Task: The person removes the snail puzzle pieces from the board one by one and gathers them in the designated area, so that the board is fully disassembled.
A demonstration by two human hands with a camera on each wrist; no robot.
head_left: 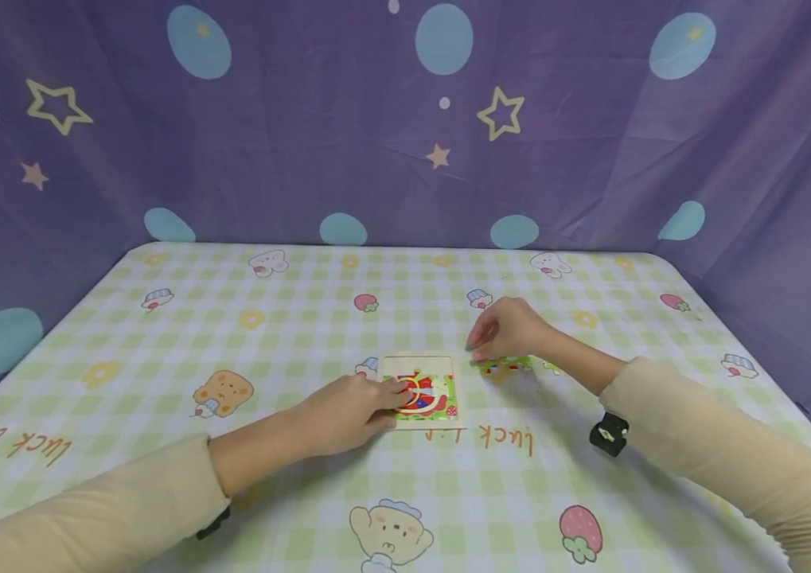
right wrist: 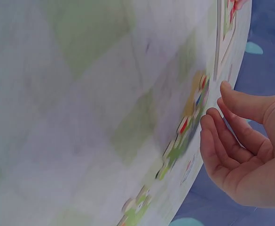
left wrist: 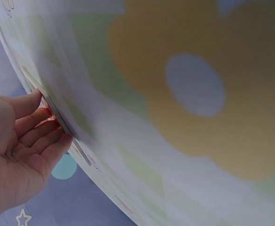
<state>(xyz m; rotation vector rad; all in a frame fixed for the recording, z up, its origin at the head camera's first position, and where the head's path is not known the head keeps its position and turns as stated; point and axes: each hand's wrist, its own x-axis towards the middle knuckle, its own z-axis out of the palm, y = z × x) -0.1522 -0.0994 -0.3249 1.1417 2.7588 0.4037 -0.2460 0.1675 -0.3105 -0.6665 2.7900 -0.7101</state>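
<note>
A jigsaw puzzle board (head_left: 419, 356) with a pale wooden frame lies mid-table. Colourful red, green and yellow pieces fill its nearer part, and a bare wooden strip shows along the far side. My left hand (head_left: 356, 410) rests on the board's left side, fingers lying over the picture; in the left wrist view the thumb and fingertips touch the board (left wrist: 57, 114). To the right, my right hand (head_left: 508, 328) hovers beside the frame with bent fingers. In the right wrist view a small gap separates its thumb and index finger, and nothing shows between them. Loose puzzle pieces (right wrist: 178, 146) lie below this hand.
The table (head_left: 305, 318) wears a green-and-white checked cloth printed with cartoon figures, fruit and flowers. Behind it hangs a purple curtain (head_left: 319, 119) with stars and blue ovals. A black wrist device (head_left: 609, 434) sits at the right sleeve.
</note>
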